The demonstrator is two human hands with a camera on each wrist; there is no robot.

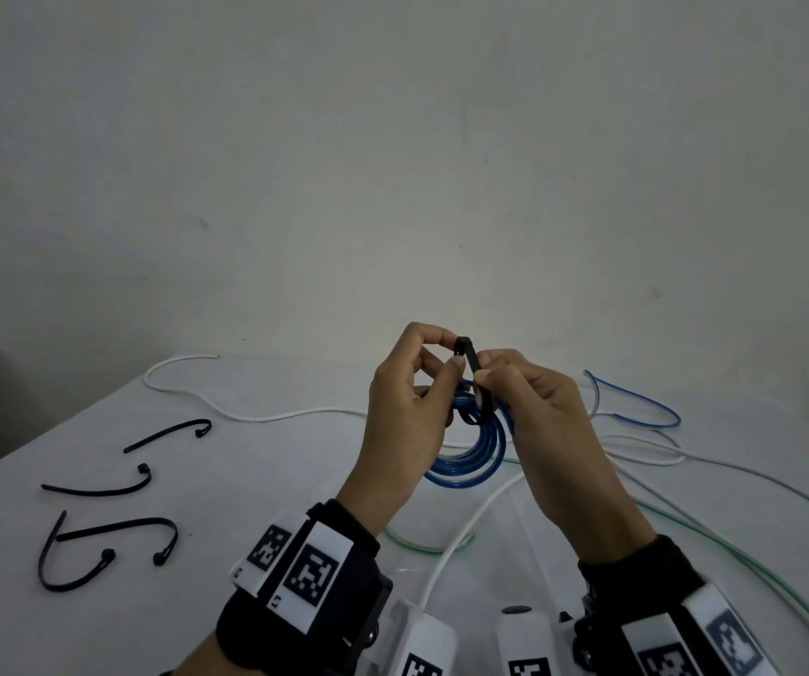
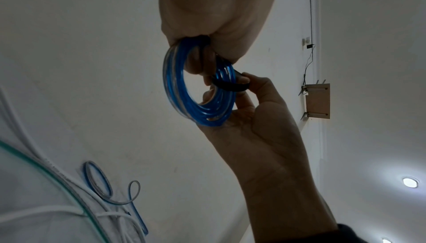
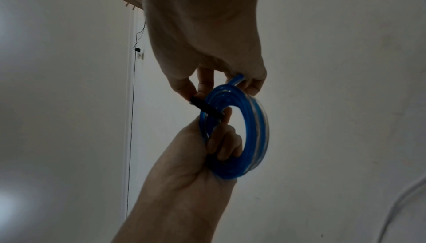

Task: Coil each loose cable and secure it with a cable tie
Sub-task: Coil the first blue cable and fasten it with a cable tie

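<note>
Black cable tie (image 1: 474,378) stood upright across blue coil (image 1: 475,451). Left hand (image 1: 404,412) pinched head up top, right hand (image 1: 539,407) pinched strap just beside, closer to coil.

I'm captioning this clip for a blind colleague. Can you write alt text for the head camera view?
Two hands, left hand and right hand, hold a coiled blue cable above a white table and pinch a black cable tie looped around it. Four spare black ties lie to the left; loose white cables, a green cable and another blue cable lie around.
</note>
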